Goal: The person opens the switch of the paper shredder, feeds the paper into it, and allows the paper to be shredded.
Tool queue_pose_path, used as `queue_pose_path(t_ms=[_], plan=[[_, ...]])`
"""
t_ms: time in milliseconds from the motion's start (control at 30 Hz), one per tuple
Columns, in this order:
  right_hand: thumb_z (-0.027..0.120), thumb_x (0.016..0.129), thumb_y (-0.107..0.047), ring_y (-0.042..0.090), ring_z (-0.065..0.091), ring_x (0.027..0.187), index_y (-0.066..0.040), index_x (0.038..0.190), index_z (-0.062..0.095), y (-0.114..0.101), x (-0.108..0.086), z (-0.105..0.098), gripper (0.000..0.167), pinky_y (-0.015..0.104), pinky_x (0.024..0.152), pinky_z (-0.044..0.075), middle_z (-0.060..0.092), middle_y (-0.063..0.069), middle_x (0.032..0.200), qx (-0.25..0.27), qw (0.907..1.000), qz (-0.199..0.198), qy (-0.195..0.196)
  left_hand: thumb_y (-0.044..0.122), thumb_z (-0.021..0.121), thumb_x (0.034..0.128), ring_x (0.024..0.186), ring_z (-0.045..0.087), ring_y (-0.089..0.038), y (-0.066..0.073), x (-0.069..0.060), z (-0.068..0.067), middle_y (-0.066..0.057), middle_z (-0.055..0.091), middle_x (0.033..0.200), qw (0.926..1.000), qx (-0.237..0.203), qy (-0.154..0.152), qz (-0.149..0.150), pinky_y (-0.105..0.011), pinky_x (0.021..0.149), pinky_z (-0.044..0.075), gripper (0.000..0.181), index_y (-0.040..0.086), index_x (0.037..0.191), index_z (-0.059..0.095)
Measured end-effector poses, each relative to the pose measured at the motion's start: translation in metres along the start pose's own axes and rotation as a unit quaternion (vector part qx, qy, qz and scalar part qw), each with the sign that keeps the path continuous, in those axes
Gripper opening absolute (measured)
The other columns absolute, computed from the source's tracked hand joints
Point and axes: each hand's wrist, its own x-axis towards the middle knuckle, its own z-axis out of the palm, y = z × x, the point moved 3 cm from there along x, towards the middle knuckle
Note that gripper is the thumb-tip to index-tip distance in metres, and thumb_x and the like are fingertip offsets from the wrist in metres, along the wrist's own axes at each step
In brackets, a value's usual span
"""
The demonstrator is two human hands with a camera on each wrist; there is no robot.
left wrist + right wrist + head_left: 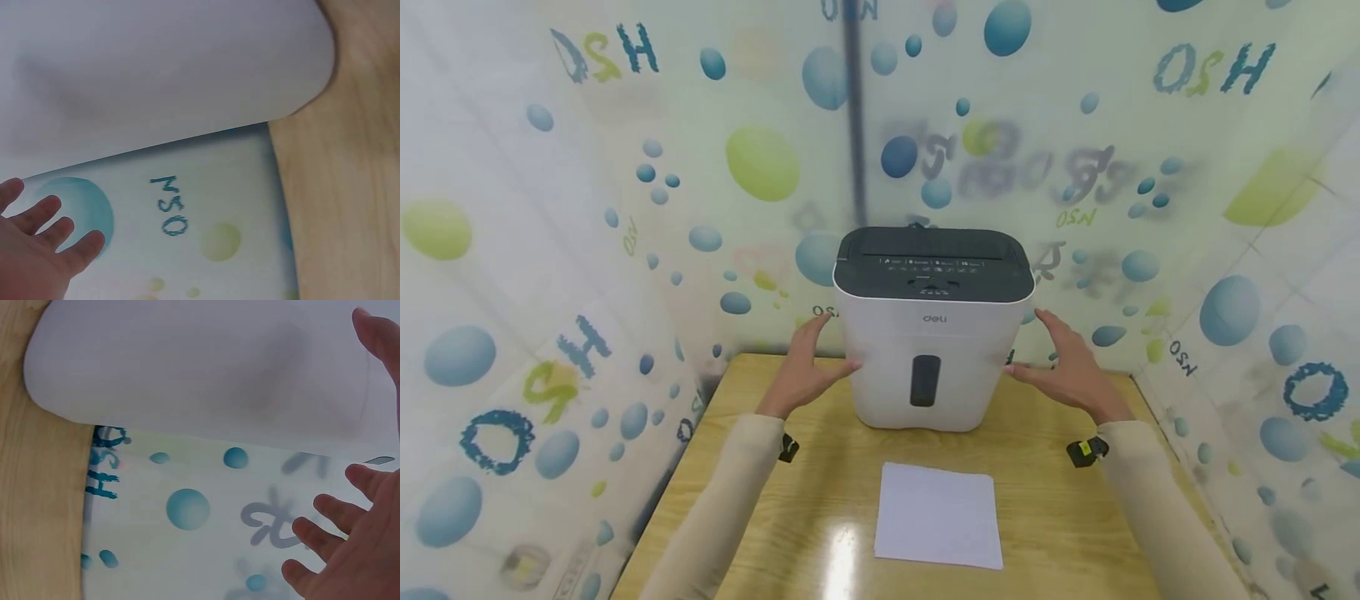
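A white paper shredder [880, 358] with a dark grey top [936, 262] stands upright on the wooden table, "deli" printed on its front above a dark oval window [925, 381]. My left hand [808, 371] is at its left side, fingers spread and thumb pointing toward the front edge; whether it touches cannot be told. On the other side my right hand [1071, 371] mirrors this, thumb by the shredder's right edge. Both wrist views show spread fingers beside the shredder's white side [175, 75], with nothing held. Nearer to me lies a stack of white paper [937, 517].
The wooden table [1037, 500] ends at a curtain [760, 250] patterned with bubbles and "H2O" lettering, which surrounds it at the back and both sides. The shredder stands close to the back curtain. A dark wrist camera [1084, 452] sits below the right hand.
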Motion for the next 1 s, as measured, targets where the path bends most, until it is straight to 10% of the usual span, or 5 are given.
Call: queue_pose_path(t_ms=[1000], plan=[[0.077, 0.081, -0.066, 0.051, 0.021, 0.152, -0.008, 0.163, 0.023, 0.038, -0.051, 0.106, 0.113, 0.073, 0.117, 0.024, 0.019, 0.023, 0.169, 0.01, 0.9998, 0.007, -0.012, 0.059, 0.083, 0.0782, 0.156, 0.024, -0.034, -0.046, -0.068, 0.082, -0.008, 0.023, 0.168, 0.9968, -0.029, -0.051, -0.054, -0.062, 0.119, 0.033, 0.106, 0.024, 0.162, 0.028]])
